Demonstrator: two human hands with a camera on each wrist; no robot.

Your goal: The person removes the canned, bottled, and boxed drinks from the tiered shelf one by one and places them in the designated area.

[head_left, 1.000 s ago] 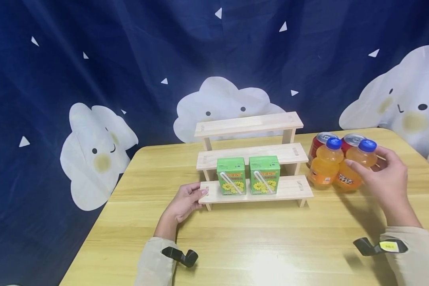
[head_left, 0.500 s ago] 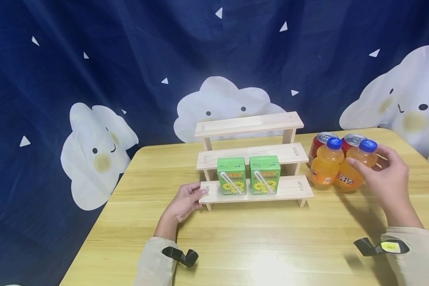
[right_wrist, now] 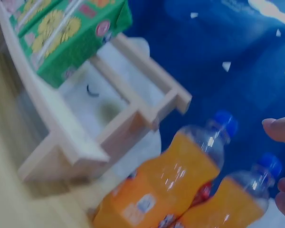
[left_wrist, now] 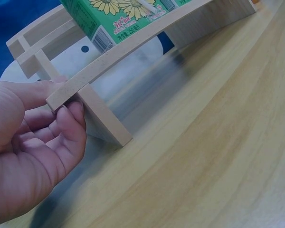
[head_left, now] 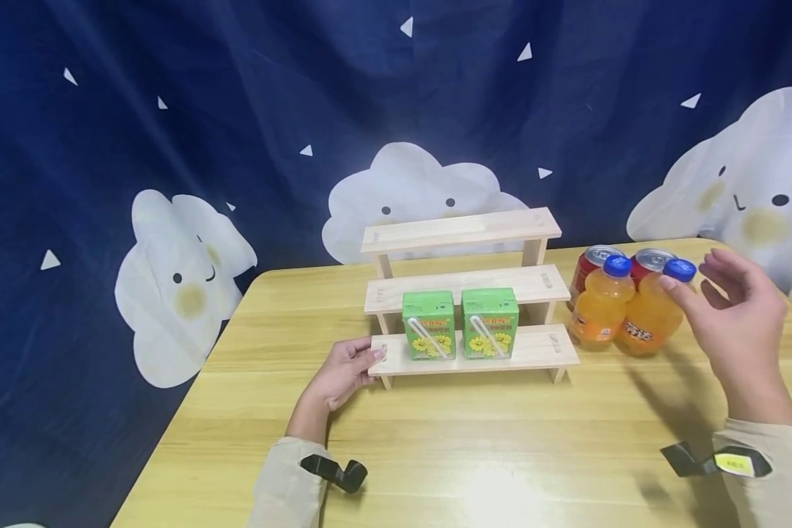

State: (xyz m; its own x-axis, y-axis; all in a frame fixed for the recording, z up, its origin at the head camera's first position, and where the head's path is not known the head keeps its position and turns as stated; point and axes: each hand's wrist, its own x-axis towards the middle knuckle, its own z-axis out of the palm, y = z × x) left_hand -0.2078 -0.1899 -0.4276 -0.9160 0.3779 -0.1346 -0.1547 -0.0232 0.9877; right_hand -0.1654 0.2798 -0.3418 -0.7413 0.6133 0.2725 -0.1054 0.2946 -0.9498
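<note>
With thumb above and fingers beneath, my left hand [head_left: 345,372] pinches the left end of the lowest step of a three-tier wooden shelf [head_left: 465,227]. Two green drink cartons [head_left: 429,326] with straws stand side by side on that step. My right hand [head_left: 742,326], fingers loosely bent and holding nothing, hovers just right of an orange soda bottle [head_left: 648,319] with a blue cap. A second such bottle [head_left: 600,308] stands to its left. In the right wrist view my right hand [right_wrist: 282,166] shows only partly at the edge, apart from the bottles.
Two red cans [head_left: 587,271] with silver tops stand behind the bottles, right of the shelf. All of it rests on a wooden table [head_left: 449,433]. Behind the table hangs a dark blue curtain [head_left: 270,88] with white clouds.
My right hand has let go of the right orange soda bottle and drawn away to the right. The bottle stays beside the other one. My left hand keeps its hold on the shelf.
</note>
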